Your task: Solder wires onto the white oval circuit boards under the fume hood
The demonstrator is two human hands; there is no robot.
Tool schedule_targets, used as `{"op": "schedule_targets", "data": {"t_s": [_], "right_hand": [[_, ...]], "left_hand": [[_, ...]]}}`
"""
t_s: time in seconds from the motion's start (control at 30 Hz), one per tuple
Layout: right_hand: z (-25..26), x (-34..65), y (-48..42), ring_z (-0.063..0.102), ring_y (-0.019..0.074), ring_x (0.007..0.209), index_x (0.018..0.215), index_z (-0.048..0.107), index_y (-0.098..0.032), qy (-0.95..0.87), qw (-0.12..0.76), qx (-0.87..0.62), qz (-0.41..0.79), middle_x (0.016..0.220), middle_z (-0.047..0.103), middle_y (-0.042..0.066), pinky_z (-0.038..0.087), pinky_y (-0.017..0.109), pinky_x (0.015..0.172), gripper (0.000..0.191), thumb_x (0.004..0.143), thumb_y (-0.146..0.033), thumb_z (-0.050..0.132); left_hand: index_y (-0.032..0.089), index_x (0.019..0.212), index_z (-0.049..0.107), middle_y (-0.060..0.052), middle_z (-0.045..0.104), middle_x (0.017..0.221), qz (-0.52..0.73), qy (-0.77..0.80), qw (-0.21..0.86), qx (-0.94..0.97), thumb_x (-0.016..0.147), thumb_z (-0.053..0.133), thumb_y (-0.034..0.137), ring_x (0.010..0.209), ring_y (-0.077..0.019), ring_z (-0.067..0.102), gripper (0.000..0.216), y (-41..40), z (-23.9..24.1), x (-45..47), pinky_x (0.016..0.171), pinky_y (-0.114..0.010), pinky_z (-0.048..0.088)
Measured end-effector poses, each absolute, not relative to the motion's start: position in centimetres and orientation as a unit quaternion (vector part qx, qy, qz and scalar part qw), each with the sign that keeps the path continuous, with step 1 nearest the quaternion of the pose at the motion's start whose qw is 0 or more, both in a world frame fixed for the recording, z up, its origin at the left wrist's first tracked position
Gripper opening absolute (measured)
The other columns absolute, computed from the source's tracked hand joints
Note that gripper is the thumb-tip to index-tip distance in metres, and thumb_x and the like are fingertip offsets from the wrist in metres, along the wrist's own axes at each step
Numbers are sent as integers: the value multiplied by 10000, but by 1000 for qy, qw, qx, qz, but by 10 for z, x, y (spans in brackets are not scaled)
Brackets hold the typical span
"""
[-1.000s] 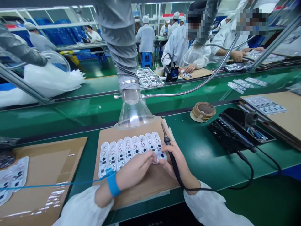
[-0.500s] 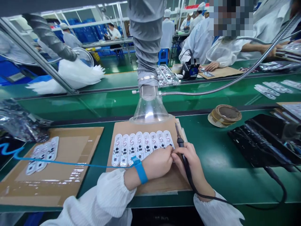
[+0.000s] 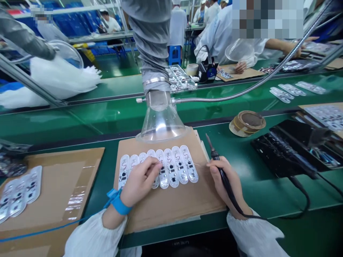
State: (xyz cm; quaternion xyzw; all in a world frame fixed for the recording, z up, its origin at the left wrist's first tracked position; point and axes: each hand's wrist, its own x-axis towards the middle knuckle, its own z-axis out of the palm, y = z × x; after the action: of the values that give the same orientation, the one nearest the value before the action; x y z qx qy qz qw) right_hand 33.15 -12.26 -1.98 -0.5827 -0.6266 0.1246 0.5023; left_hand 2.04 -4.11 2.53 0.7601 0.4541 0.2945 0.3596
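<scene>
On the cardboard (image 3: 174, 210), the row of white strips (image 3: 171, 167) now has its right end uncovered: your hands are no longer together. Your right hand (image 3: 233, 175) grips the soldering iron (image 3: 224, 178); for your left hand (image 3: 138, 184), I cannot tell.

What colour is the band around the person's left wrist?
The wristband by the left hand is bright blue, seen in the head view.
</scene>
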Motion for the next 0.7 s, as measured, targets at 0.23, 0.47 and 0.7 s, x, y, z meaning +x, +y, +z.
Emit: {"op": "schedule_targets", "data": {"t_s": [0.23,0.47,0.7], "right_hand": [[-26,331,-129,817,243,856,1396,564,-294,-534,592,-575,184,952,806,15,684,416,824,299,1174,-426,715],[-25,334,-131,716,196,652,1070,676,-264,-489,637,-577,149,780,721,-7,606,317,612,243,1141,-478,769],[-28,333,-130,636,183,659,1025,695,-255,-511,626,-549,214,782,665,-2,518,292,602,260,1158,-475,736]], "left_hand": [[234,896,649,56,570,666,347,456,276,772,1069,616,273,554,-129,496,181,-38,11,6,538,-250,419],[237,875,652,76,538,638,358,451,246,780,1054,632,231,528,-119,485,181,-36,10,3,510,-232,409],[236,865,657,83,500,633,357,455,237,781,1046,629,204,532,-117,477,185,-35,11,3,523,-231,413]]}}
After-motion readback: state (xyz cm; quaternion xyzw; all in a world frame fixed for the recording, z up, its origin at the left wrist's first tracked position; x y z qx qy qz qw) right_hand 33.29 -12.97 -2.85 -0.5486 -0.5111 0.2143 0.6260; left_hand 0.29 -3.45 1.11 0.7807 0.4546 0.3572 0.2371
